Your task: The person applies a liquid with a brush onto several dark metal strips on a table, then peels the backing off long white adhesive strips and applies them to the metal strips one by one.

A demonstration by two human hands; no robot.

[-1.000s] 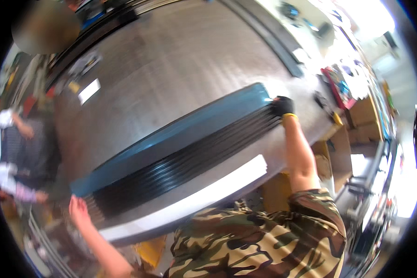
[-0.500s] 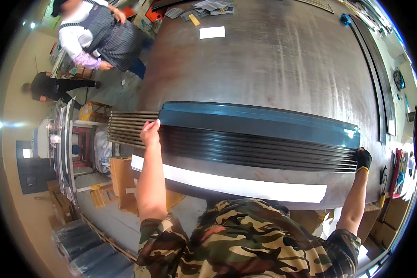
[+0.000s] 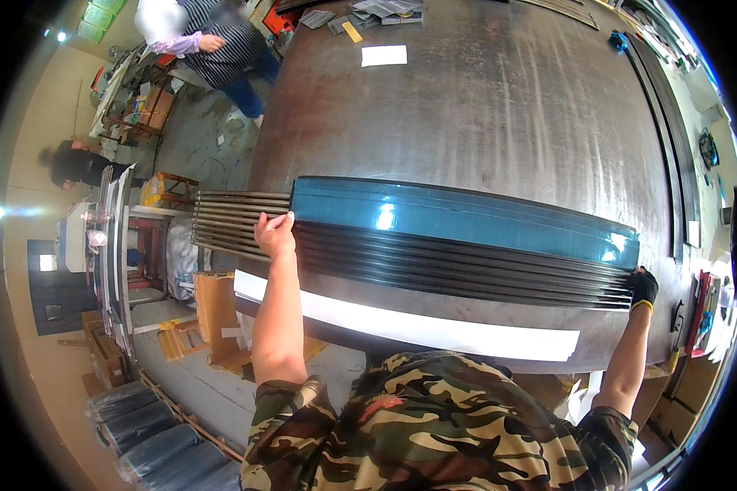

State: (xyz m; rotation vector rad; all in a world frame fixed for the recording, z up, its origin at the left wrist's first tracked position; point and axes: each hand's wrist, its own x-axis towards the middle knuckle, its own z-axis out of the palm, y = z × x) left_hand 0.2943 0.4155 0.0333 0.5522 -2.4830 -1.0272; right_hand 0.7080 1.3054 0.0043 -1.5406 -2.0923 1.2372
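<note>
A cluttered, grey-floored workshop [image 3: 214, 162] surrounded a broad, streaked brown tabletop [image 3: 450, 123]; a long glossy blue panel [image 3: 475, 216] lay along its near side, black ribbed strips [image 3: 434, 262] beside it; the bare left hand [image 3: 276, 236], half-curled, was at the panel's near-left corner; the black-gloved right hand [image 3: 644, 288] curled by the strips' right ends; whether either gripped could not be told; a white rectangular paper [image 3: 383, 55] lay beyond.

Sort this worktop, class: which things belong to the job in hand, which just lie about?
In the job, apparently:
- long glossy blue panel, bare left hand at one end
- row of long dark bars, black-gloved right hand at one end

Lying about, apparently:
- long flat white strip
- small white rectangular sheet
- small yellow strip
- flat grey pieces
</note>
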